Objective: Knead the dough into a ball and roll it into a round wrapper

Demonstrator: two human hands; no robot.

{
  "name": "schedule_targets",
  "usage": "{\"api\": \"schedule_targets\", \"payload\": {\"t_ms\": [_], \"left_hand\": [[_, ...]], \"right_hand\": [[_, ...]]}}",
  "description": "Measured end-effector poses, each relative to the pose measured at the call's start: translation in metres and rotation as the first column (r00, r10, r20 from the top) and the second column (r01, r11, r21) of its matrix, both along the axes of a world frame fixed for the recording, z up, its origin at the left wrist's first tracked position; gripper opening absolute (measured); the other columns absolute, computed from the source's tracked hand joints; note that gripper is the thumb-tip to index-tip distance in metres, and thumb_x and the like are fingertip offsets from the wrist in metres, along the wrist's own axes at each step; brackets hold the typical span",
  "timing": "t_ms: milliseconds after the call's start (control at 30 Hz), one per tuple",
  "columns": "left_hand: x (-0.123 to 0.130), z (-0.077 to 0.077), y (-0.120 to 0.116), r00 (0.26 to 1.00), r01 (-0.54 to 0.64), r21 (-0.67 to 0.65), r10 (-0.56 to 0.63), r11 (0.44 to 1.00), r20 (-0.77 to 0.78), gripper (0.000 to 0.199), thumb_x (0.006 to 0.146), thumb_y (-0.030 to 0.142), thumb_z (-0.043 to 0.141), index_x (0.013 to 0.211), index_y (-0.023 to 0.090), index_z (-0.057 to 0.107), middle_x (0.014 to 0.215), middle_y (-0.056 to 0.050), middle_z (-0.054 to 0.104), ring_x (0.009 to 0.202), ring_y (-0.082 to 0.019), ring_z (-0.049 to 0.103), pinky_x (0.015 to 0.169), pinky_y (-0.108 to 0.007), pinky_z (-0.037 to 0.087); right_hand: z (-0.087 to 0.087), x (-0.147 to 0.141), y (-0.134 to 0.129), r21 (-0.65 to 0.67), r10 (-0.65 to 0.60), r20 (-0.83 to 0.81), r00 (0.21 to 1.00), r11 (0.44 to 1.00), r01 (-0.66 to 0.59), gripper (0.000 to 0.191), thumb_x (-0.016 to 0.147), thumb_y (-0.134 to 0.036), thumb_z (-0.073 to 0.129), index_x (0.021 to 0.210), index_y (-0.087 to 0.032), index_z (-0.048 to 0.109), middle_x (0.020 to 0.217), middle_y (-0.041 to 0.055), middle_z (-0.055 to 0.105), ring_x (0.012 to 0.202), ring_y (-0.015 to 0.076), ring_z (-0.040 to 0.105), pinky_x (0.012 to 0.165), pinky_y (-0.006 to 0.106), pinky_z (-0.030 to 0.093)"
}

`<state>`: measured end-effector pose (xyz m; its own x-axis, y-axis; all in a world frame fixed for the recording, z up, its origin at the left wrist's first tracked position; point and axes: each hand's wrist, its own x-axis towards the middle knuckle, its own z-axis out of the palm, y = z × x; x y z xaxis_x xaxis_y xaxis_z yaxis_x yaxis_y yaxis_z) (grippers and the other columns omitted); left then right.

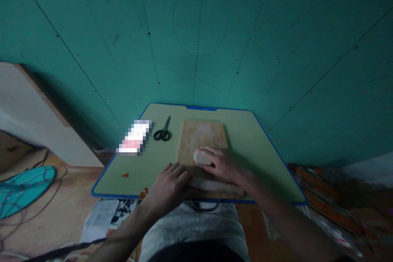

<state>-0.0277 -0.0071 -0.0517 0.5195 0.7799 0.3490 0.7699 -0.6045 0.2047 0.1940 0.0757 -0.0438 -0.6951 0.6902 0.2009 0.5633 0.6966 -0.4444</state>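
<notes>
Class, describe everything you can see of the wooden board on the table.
The wooden board is a plain, rectangular, light-brown slab with whitish smears on its upper face. It lies flat on the pale green table, reaching towards the near edge. A long pale roll lies across its near end. The right hand holds a pale lump over it; whether the lump touches it is unclear.

Am standing in what's looking like an unfinished rm, maybe a wkshop: green wallboard (123, 69) is showing seams (57, 34) & screw dots (149, 33), pale panel (46, 123) is standing nearby, cords (57, 189) are trailing over the flr (80, 184).
</notes>
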Motion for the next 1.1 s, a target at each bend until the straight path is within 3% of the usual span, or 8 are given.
{"api": "schedule_targets", "payload": {"t_ms": [133, 267, 400, 533, 633, 833, 933, 1100], "left_hand": [[0.002, 0.005, 0.002, 1.0, 0.0, -0.063, 0.0, 0.998, 0.0, 0.021, 0.087, 0.036, 0.071, 0.09, 0.019, 0.06, 0.089, -0.006, 0.065, 0.084, -0.023, 0.06, 0.074, -0.037, 0.048], [0.007, 0.017, 0.013, 0.993, -0.055, -0.173, 0.073, 0.983, 0.098, 0.029, 0.09, 0.036, 0.066, 0.112, 0.019, 0.059, 0.106, -0.009, 0.066, 0.097, -0.024, 0.061, 0.084, -0.039, 0.052], [0.014, 0.028, 0.04, 0.993, -0.113, -0.261, 0.12, 0.959, 0.01, 0.028, 0.091, 0.025, 0.06, 0.118, 0.017, 0.06, 0.114, -0.012, 0.065, 0.099, -0.023, 0.063, 0.084, -0.035, 0.052], [0.016, 0.03, 0.063, 0.996, -0.081, -0.321, 0.066, 0.944, -0.058, 0.047, 0.085, 0.036, 0.068, 0.127, 0.018, 0.058, 0.105, -0.011, 0.067, 0.089, -0.024, 0.065, 0.076, -0.032, 0.051], [0.014, 0.027, 0.068, 0.999, -0.039, -0.332, 0.032, 0.943, -0.026, 0.056, 0.082, 0.044, 0.07, 0.132, 0.022, 0.056, 0.105, -0.009, 0.065, 0.086, -0.023, 0.065, 0.073, -0.031, 0.05], [0.014, 0.02, 0.066, 0.998, -0.065, -0.328, 0.053, 0.942, -0.044, 0.05, 0.083, 0.046, 0.068, 0.126, 0.022, 0.061, 0.103, -0.007, 0.063, 0.084, -0.021, 0.063, 0.074, -0.031, 0.048], [0.016, 0.019, 0.066, 0.997, -0.077, -0.31, 0.072, 0.948, -0.028, 0.047, 0.084, 0.046, 0.067, 0.124, 0.021, 0.062, 0.101, -0.007, 0.063, 0.086, -0.021, 0.062, 0.075, -0.032, 0.048], [0.018, 0.02, 0.066, 0.997, -0.071, -0.305, 0.066, 0.95, -0.027, 0.047, 0.083, 0.044, 0.068, 0.122, 0.018, 0.062, 0.103, -0.009, 0.063, 0.088, -0.023, 0.062, 0.076, -0.034, 0.049]], "right_hand": [[-0.001, 0.002, 0.004, 0.029, 0.03, 0.028, 0.999, 0.999, -0.031, 0.043, 0.087, -0.027, 0.068, 0.129, -0.02, 0.062, 0.125, 0.0105, 0.067, 0.118, 0.026, 0.06, 0.101, 0.041, 0.048], [-0.004, 0.002, 0.006, -0.002, -0.017, 0.003, 1.0, 1.0, 0.017, 0.037, 0.085, -0.031, 0.069, 0.121, -0.021, 0.065, 0.115, 0.0088, 0.071, 0.11, 0.0264, 0.064, 0.094, 0.039, 0.05], [-0.007, 0.005, 0.002, -0.07, -0.052, -0.058, 0.997, 0.996, 0.048, 0.054, 0.083, -0.035, 0.071, 0.134, -0.022, 0.057, 0.127, 0.0102, 0.066, 0.117, 0.0264, 0.061, 0.1, 0.041, 0.048], [-0.01, 0.016, -0.002, -0.123, -0.117, -0.072, 0.991, 0.986, 0.108, 0.08, 0.074, -0.035, 0.08, 0.146, -0.024, 0.046, 0.147, 0.0131, 0.052, 0.133, 0.0296, 0.05, 0.109, 0.045, 0.043], [-0.014, 0.024, -0.002, -0.123, -0.136, -0.052, 0.989, 0.984, 0.129, 0.072, 0.077, -0.034, 0.078, 0.142, -0.023, 0.051, 0.148, 0.0141, 0.051, 0.136, 0.0287, 0.048, 0.111, 0.046, 0.042], [-0.02, 0.022, 0.005, -0.034, -0.122, -0.066, 0.99, 0.992, 0.12, 0.052, 0.083, -0.04, 0.073, 0.131, -0.023, 0.06, 0.134, 0.0123, 0.062, 0.127, 0.0265, 0.056, 0.106, 0.046, 0.047], [-0.015, 0.024, -0.003, -0.034, -0.145, -0.085, 0.986, 0.989, 0.143, 0.052, 0.087, -0.038, 0.069, 0.135, -0.023, 0.057, 0.141, 0.0133, 0.057, 0.133, 0.0274, 0.051, 0.11, 0.048, 0.044], [0.008, 0.037, -0.043, -0.042, -0.237, -0.129, 0.963, 0.971, 0.234, 0.058, 0.094, -0.031, 0.057, 0.149, -0.026, 0.041, 0.153, 0.0118, 0.044, 0.142, 0.0274, 0.042, 0.113, 0.048, 0.042]]}}
